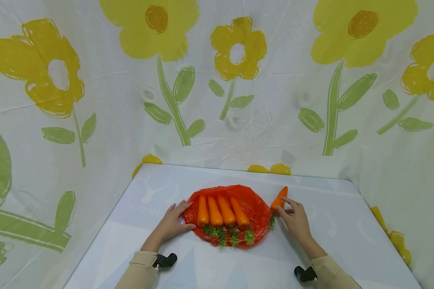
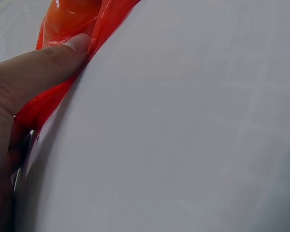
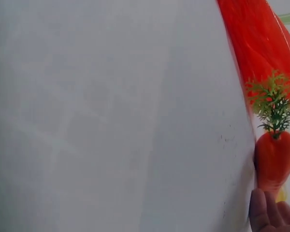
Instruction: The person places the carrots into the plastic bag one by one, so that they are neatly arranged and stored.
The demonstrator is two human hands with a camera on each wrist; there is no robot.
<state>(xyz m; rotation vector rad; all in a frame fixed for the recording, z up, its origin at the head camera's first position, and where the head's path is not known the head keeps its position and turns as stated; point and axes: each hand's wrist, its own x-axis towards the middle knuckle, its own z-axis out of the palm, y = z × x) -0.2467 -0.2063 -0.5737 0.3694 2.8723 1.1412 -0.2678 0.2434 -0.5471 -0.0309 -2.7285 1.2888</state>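
Observation:
An open red plastic bag point(image 1: 258, 204) lies on the table with several orange carrots point(image 1: 224, 210) side by side on it, their green leafy tops toward the near side. My left hand point(image 1: 173, 222) rests at the bag's left edge, fingers spread; in the left wrist view its thumb point(image 2: 63, 60) presses on the red film. Just right of the bag, another carrot point(image 1: 279, 200) lies tilted, its leafy top point(image 3: 274, 99) close to the bag. My right hand point(image 1: 295, 220) holds this carrot from its right side with thumb and fingertips, seen at its lower end in the right wrist view.
The pale table point(image 1: 159, 188) has faint printed patterns. A white curtain point(image 1: 275, 132) with yellow flowers hangs behind and along both sides. Black wrist mounts point(image 1: 165, 261) sit by both beige sleeves point(image 1: 139, 269).

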